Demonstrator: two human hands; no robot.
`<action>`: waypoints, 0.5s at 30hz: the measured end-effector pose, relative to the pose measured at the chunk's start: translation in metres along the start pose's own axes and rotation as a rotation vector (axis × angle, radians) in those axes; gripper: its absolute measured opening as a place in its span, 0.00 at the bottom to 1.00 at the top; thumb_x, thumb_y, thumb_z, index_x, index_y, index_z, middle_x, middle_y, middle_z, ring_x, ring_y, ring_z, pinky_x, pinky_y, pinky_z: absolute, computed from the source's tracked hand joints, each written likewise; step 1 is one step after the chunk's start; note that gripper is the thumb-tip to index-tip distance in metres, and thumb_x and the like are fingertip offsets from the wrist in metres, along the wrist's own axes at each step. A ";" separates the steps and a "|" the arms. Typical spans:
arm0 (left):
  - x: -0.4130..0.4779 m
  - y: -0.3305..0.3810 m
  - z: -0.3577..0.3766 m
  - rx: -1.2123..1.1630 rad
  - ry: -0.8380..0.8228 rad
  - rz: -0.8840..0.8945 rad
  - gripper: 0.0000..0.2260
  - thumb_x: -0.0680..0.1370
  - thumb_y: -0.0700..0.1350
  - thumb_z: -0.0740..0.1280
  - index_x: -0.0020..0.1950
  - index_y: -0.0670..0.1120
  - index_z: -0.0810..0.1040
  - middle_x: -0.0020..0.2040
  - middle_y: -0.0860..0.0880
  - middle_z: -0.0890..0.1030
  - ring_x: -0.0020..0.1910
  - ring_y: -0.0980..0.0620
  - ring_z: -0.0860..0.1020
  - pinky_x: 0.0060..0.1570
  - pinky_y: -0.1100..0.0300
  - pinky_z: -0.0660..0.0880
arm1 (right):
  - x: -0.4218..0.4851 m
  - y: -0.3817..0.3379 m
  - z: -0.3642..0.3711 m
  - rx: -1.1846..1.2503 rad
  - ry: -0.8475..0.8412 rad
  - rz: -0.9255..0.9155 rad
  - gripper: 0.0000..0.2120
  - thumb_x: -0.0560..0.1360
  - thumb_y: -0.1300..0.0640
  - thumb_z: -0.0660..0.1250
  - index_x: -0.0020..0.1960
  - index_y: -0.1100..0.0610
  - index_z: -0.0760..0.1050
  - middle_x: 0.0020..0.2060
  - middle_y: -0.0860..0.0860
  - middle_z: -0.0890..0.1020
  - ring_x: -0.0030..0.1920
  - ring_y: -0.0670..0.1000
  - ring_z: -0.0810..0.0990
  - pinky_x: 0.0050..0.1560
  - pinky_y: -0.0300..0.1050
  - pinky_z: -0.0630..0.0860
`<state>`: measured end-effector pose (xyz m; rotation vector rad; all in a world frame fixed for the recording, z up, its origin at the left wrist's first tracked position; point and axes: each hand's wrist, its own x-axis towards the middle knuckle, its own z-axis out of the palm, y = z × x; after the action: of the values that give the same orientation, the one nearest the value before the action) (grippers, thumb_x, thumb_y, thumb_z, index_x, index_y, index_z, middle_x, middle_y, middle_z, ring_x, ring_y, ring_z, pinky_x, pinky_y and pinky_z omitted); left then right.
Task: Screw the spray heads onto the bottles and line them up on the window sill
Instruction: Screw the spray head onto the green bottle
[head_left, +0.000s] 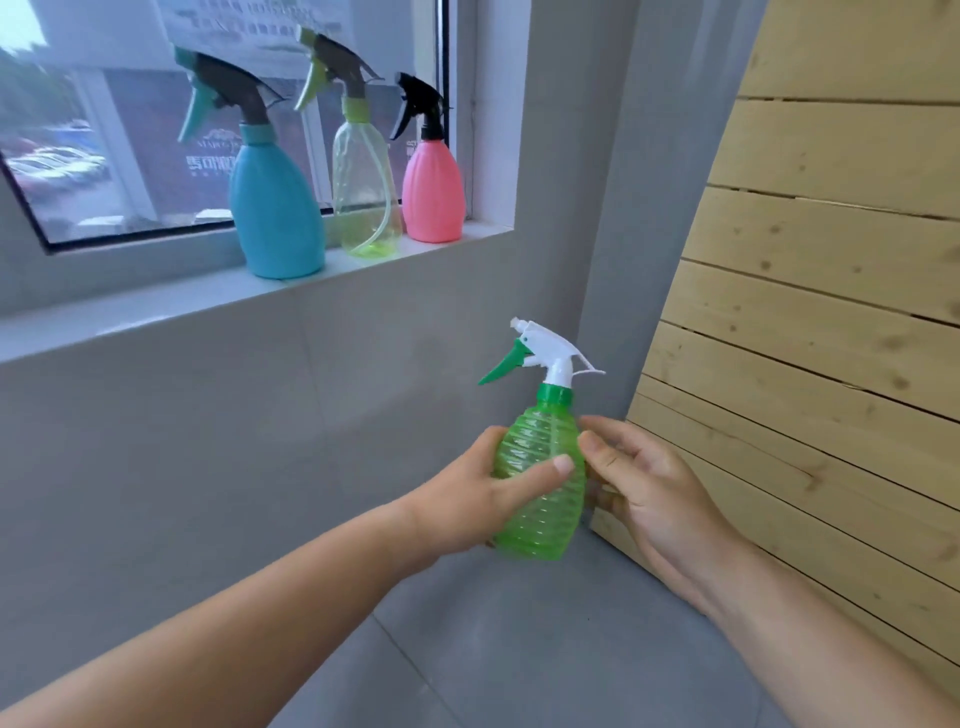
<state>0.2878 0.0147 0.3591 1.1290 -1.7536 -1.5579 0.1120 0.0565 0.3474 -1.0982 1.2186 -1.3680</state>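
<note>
Grey wall and floor surround both hands below the window sill (156, 317). Left hand (483, 499) wraps the ribbed green bottle (540, 499), upright with its white spray head (550, 358) fitted; right hand (649, 499) touches its side, fingers loosely spread. Blue bottle (275, 218), clear bottle (366, 192) and pink bottle (432, 192) stand lined on the sill, beside wooden slats (831, 312).

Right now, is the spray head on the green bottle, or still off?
On. The white spray head sits on the green bottle neck, held by the left hand. Tightness: cannot tell.
</note>
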 end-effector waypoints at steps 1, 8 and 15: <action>-0.003 0.005 -0.009 -0.048 0.035 -0.005 0.13 0.80 0.55 0.68 0.62 0.53 0.74 0.52 0.53 0.85 0.42 0.64 0.85 0.40 0.66 0.82 | -0.002 -0.003 0.007 -0.040 -0.034 -0.021 0.25 0.69 0.48 0.70 0.64 0.55 0.77 0.54 0.55 0.86 0.55 0.54 0.84 0.61 0.55 0.77; -0.057 0.034 -0.104 0.003 0.322 0.205 0.21 0.75 0.58 0.64 0.69 0.64 0.70 0.66 0.52 0.80 0.65 0.53 0.79 0.67 0.47 0.75 | 0.021 -0.049 0.107 -0.365 -0.274 -0.313 0.32 0.74 0.53 0.72 0.74 0.39 0.64 0.59 0.43 0.81 0.59 0.39 0.79 0.58 0.41 0.79; -0.099 0.074 -0.219 -0.029 0.633 0.275 0.17 0.81 0.44 0.68 0.71 0.49 0.76 0.57 0.45 0.85 0.49 0.53 0.86 0.54 0.52 0.83 | 0.077 -0.098 0.243 -0.391 -0.365 -0.421 0.34 0.75 0.50 0.70 0.76 0.42 0.59 0.55 0.47 0.78 0.52 0.46 0.81 0.57 0.44 0.79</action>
<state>0.5020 -0.0174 0.4871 1.1452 -1.3732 -0.9206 0.3336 -0.0468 0.4697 -1.8750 1.0387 -1.1756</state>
